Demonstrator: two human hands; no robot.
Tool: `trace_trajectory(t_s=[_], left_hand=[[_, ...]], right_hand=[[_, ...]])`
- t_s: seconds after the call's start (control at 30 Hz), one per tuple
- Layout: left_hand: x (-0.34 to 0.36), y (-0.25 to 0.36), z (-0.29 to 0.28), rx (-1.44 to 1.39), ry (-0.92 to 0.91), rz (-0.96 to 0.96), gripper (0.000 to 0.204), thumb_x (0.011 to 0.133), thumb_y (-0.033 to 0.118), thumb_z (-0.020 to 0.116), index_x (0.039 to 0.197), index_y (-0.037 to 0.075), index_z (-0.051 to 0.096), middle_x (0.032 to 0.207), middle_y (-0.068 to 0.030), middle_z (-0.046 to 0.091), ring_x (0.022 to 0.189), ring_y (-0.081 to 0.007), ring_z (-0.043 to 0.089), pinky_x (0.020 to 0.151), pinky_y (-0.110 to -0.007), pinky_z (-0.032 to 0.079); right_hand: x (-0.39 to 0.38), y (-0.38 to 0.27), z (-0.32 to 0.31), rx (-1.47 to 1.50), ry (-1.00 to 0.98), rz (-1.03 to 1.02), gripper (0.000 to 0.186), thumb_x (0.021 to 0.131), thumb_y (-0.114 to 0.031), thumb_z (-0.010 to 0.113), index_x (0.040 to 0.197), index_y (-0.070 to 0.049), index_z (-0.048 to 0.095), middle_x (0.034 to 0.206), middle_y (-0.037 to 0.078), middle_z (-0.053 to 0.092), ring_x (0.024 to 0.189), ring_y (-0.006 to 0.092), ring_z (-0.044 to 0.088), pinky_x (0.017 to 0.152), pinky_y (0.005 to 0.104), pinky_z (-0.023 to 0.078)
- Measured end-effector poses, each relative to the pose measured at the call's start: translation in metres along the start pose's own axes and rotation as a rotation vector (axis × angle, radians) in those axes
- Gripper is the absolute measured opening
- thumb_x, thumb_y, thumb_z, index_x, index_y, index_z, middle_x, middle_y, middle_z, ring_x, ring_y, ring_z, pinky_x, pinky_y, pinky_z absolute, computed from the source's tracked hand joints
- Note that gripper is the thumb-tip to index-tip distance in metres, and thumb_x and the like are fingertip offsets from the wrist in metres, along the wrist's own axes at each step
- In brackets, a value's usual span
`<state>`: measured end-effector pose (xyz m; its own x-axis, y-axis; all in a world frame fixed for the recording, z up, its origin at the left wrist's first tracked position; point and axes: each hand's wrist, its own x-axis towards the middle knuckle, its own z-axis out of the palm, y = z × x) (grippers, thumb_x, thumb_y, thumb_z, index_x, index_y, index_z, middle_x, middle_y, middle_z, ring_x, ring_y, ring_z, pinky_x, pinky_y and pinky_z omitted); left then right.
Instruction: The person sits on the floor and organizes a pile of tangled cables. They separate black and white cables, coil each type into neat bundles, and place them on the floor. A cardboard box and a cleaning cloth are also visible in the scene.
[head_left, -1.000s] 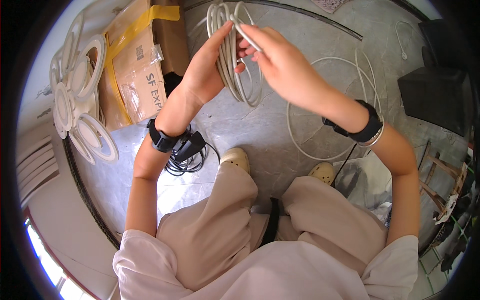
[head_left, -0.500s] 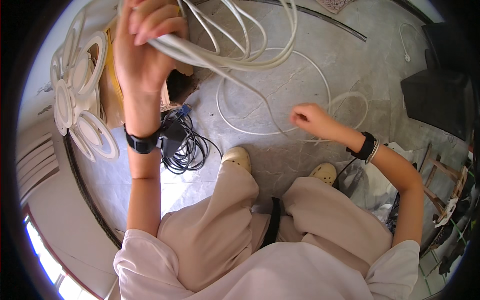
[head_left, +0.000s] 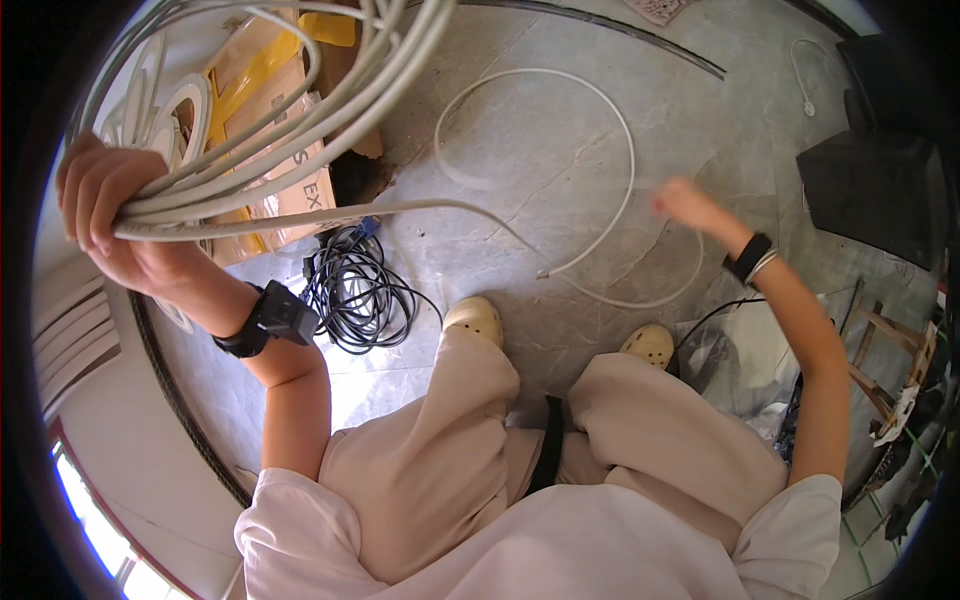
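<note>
My left hand (head_left: 115, 195), raised at the far left, is closed around a thick bundle of looped white cable (head_left: 290, 165). From that bundle one strand runs right and down across the floor toward my right hand (head_left: 690, 205). The right hand is slightly blurred, its fingers curled in on the cable. A faint, smeared stretch of cable leads left from those fingers into a wide loop. The cable's free end (head_left: 543, 273) shows near the middle of the floor.
A tangle of black cable with a blue connector (head_left: 368, 226) lies beside a taped cardboard box (head_left: 285, 190). White ring-shaped pieces (head_left: 190, 105) stand at the left wall. Black boxy equipment (head_left: 870, 195) sits at right, above a wooden frame (head_left: 890, 335). My yellow clogs (head_left: 474, 318) are on the grey floor (head_left: 480, 90).
My left hand has swung left and down with the bundle, which now spreads over the box. My right hand has moved right and slightly up, and the floor loop has shifted.
</note>
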<state>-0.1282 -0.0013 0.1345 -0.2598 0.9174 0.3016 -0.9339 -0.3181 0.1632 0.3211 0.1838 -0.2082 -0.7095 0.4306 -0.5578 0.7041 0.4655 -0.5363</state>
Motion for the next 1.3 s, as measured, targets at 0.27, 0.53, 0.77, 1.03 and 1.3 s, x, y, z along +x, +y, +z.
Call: trace_trajectory(t_s=[0.27,0.53,0.77,1.03,1.3], left_hand=[[-0.017,0.035,-0.002,0.020,-0.080,0.089,0.019,0.089,0.005,0.042,0.070,0.007,0.045,0.045,0.0020,0.046,0.033,-0.0046,0.043,0.032,-0.015,0.037],[-0.017,0.022,-0.010,0.216,-0.201,0.031,0.023,0.085,0.012,0.053,0.064,0.012,0.045,0.041,0.0052,0.046,0.028,-0.0032,0.037,0.030,-0.014,0.034],[-0.008,-0.038,-0.026,0.096,-0.240,-0.135,0.027,0.091,0.019,0.046,0.064,0.014,0.041,0.040,0.0065,0.040,0.028,-0.0031,0.031,0.030,-0.017,0.030],[-0.012,-0.079,-0.038,-0.185,-0.244,-0.369,0.029,0.094,0.022,0.039,0.066,0.012,0.036,0.040,0.0049,0.035,0.028,-0.0052,0.029,0.030,-0.019,0.028],[-0.021,-0.057,-0.037,-0.334,-0.365,-0.412,0.032,0.095,0.019,0.040,0.064,0.010,0.036,0.041,-0.0006,0.040,0.029,-0.0077,0.034,0.030,-0.020,0.031]], right_hand=[[-0.053,0.145,-0.179,1.708,0.931,0.432,0.017,0.092,-0.017,0.038,0.079,-0.009,0.045,0.052,-0.004,0.030,0.037,0.0071,0.025,0.035,0.0220,0.018],[-0.071,0.137,-0.162,1.402,0.830,0.741,0.057,0.086,-0.035,0.058,0.126,-0.002,0.034,0.113,0.021,0.046,0.095,0.0340,0.054,0.069,0.0359,0.052],[-0.026,0.040,-0.146,0.191,0.435,0.203,0.073,0.077,-0.022,0.063,0.137,-0.002,0.027,0.135,0.021,0.036,0.118,0.0312,0.044,0.092,0.0388,0.041],[0.026,-0.159,-0.074,0.074,0.668,-0.531,0.078,0.072,-0.021,0.071,0.135,-0.005,0.028,0.126,0.023,0.043,0.117,0.0332,0.043,0.097,0.0400,0.037],[0.037,-0.109,-0.082,0.419,0.313,-0.219,0.015,0.082,-0.016,0.060,0.088,-0.003,0.060,0.068,0.002,0.059,0.061,0.0092,0.054,0.057,0.0239,0.045]])
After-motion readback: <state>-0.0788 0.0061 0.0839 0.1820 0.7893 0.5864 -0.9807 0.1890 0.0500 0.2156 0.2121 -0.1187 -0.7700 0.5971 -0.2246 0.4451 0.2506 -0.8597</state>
